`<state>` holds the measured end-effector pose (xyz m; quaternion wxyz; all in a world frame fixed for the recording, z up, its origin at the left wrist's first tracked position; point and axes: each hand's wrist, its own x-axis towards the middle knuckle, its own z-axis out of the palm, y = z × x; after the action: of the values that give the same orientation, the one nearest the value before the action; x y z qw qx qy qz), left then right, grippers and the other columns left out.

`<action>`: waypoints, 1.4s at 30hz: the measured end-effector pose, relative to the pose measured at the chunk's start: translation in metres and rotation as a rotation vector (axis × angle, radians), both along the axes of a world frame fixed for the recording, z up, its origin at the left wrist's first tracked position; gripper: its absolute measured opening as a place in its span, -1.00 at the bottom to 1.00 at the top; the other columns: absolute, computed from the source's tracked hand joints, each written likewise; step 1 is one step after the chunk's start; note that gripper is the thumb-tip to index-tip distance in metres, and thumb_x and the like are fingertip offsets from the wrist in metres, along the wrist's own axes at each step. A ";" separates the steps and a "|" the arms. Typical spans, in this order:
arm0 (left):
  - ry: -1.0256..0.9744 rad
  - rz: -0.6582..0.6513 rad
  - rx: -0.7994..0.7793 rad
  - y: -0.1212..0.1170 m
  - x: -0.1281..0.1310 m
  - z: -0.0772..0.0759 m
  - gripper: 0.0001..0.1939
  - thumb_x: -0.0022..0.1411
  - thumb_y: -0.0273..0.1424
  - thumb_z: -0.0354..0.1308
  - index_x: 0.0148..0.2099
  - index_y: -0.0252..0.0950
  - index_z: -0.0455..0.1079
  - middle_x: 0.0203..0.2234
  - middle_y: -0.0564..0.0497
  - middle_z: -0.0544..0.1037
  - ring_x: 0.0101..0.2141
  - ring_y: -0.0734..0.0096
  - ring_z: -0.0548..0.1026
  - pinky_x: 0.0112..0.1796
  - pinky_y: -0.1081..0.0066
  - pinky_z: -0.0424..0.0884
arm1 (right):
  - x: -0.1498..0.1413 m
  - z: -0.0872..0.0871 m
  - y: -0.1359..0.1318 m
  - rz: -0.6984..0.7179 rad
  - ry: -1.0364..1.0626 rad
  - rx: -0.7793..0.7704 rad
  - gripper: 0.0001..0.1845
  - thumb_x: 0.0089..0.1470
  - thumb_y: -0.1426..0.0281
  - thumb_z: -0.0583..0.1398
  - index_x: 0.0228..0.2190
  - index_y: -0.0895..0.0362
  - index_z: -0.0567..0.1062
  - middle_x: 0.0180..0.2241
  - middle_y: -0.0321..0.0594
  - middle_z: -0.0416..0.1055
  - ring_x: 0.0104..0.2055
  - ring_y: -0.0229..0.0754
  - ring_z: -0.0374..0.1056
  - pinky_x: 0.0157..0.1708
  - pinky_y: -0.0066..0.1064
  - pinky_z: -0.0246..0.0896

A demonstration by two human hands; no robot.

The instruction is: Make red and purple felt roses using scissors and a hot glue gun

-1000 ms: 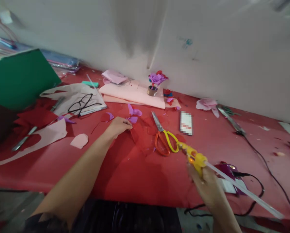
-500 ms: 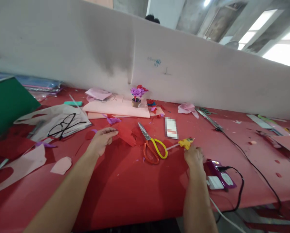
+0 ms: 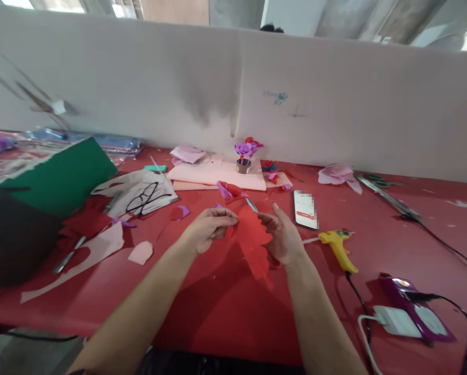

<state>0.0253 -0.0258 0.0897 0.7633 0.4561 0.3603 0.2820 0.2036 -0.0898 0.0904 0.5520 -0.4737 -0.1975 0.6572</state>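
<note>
Left hand [image 3: 210, 229] has the top of a red sheet [image 3: 253, 245] pinched between thumb and fingers. The sheet hangs at a slant over the table [image 3: 233, 317], between the two hands, wavy edge facing right. Right hand [image 3: 286, 239] is curled up at that wavy edge, thumb raised – can't tell if its fingers are actually closed on it.

Writing-wise, there's a blue-green marker scribble [image 3: 277, 97] on the wall [image 3: 139, 78], letters or numbers on two lines, too blurry for me to read for sure. The phone [image 3: 305, 208] has a lit screen with a red band, but it's pixelated so no reading that. The little brown pot [image 3: 243, 166] has a pale label, too small to make out.

That pot holds purple and red flowers [image 3: 248, 149] and stands on pink material [image 3: 210, 179] near the wall. Glasses [image 3: 147, 201] lie on a whitish bag [image 3: 118, 183] over to the left. Scissors [image 3: 252, 204] are mostly hidden behind the red sheet – just the blade tip shows. Yellow glue gun [image 3: 337, 249] lies right of the right hand.
</note>
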 end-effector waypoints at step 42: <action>0.027 0.203 0.143 -0.023 0.019 -0.038 -0.77 0.13 -0.31 0.15 -0.17 -0.24 0.28 -0.67 0.21 0.22 -0.62 0.57 0.19 -0.49 0.49 0.12 | -0.037 -0.036 -0.003 -0.240 0.101 0.068 -0.90 -0.18 0.34 0.37 -0.54 0.06 0.56 -0.49 -0.29 0.56 -0.37 -0.13 0.48 -0.37 -0.33 0.33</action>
<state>0.0440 -0.0486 0.0515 0.6912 0.4746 0.3939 0.3766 0.1665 -0.0927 0.0546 0.6517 -0.4412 -0.1335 0.6023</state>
